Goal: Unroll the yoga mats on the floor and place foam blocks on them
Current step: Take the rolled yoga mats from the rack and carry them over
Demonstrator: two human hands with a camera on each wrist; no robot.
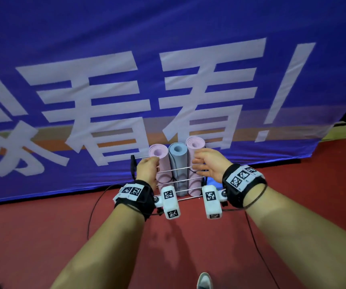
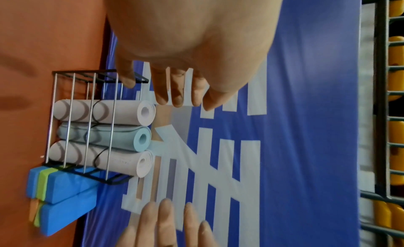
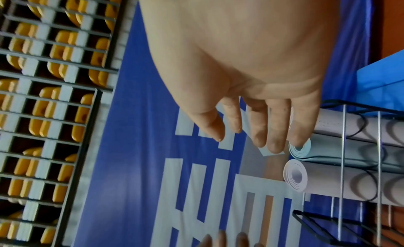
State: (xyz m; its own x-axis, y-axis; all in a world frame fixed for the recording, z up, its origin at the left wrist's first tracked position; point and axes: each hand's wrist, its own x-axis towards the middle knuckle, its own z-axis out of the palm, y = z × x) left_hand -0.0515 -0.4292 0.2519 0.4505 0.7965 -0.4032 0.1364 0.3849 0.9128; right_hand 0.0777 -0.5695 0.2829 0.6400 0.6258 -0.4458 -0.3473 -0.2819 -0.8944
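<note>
Three rolled yoga mats stand upright in a wire rack (image 1: 173, 170) on the red floor: a pink mat (image 1: 157, 152) on the left, a blue-grey mat (image 1: 176, 151) in the middle and a second pink mat (image 1: 195, 143) on the right. My left hand (image 1: 148, 166) hovers at the top of the left pink mat (image 2: 122, 112), its fingers (image 2: 181, 93) straight and holding nothing. My right hand (image 1: 206, 161) reaches over the right pink mat (image 3: 349, 126) with straight fingers (image 3: 275, 129), also empty. Blue and green foam blocks (image 2: 63, 186) are stacked beside the rack.
A large blue banner (image 1: 168, 59) with white characters hangs right behind the rack. Metal shelving with yellow objects (image 3: 43, 112) stands beyond the banner. Black cables (image 1: 89, 213) trail over the floor, and a shoe (image 1: 204, 281) shows at the bottom edge.
</note>
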